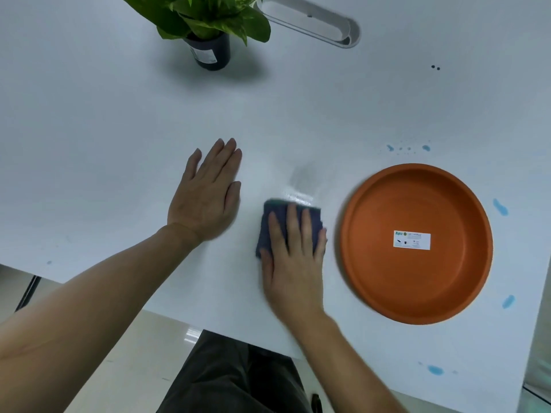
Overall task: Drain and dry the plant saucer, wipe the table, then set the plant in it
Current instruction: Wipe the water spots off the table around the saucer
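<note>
Both hands lie flat: right hand [293, 257] pressing blue cloth [269, 231] beside empty orange saucer [417, 204].

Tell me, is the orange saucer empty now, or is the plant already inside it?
Empty. The orange saucer shows only a white label on its bare bottom, while the plant stands apart, far across the table.

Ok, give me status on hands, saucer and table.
Right hand pressing blue cloth flat on table; left hand flat, empty. Orange saucer looks dry. Blue droplets remain around saucer. Potted plant waiting at far edge.
</note>
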